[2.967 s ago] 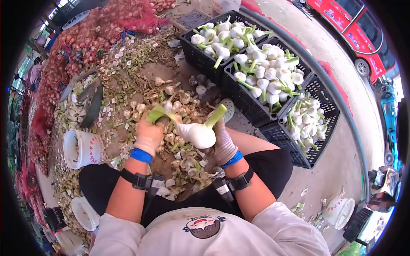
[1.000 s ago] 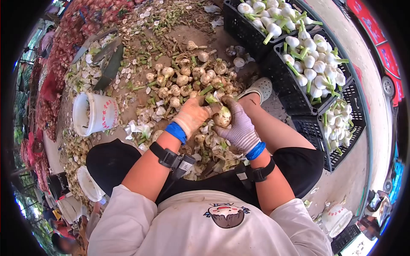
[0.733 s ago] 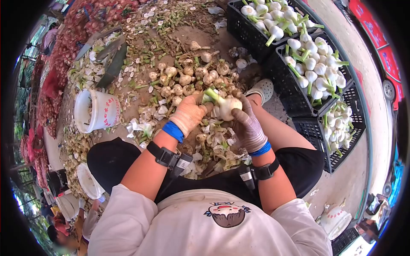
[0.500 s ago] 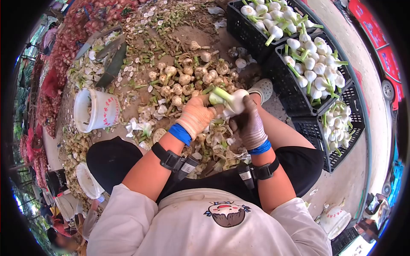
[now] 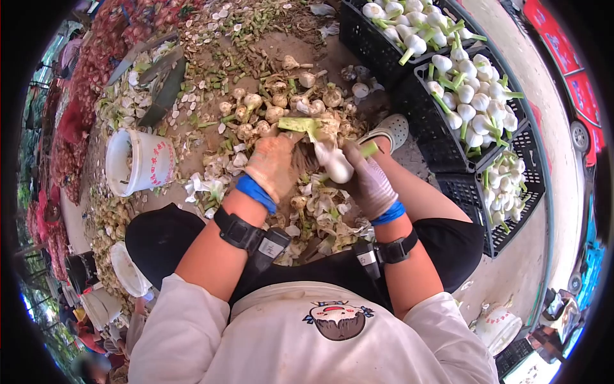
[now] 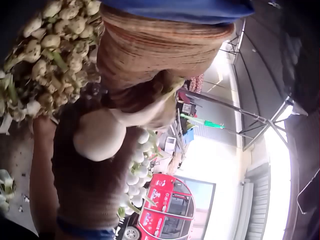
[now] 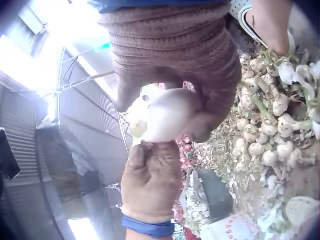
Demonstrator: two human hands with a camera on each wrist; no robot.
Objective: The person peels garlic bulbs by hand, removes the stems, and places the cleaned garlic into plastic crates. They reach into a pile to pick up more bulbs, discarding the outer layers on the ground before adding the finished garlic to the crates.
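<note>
In the middle of the head frame, the garlic bulb (image 5: pixel 336 168) sits between the two gloved hands, above the person's lap and in front of the heap of unpeeled garlic (image 5: pixel 281 109) on the ground. The right hand (image 5: pixel 371 185) has its grip curled around the bulb from the right and below; the right wrist view shows its fingers (image 7: pixel 220 90) wrapped over the white head (image 7: pixel 167 115). The left hand (image 5: pixel 272 163) is just beside it to the left, its grip pinching a strip of green-white skin (image 5: pixel 300 123) that runs up and left from the bulb toward the top centre of the frame.

The bulb's long axis lies slanted: root end toward the lower left, green stem stub (image 5: pixel 369 149) poking out at the upper right past the right hand. So the peel leaves the bulb on the side away from the right grip. Whether the strip is attached or already torn free seems unclear, since the gloves cover the join.

The black crates (image 5: pixel 448 128) of cleaned bulbs stand in the upper right, nearer the right hand.
</note>
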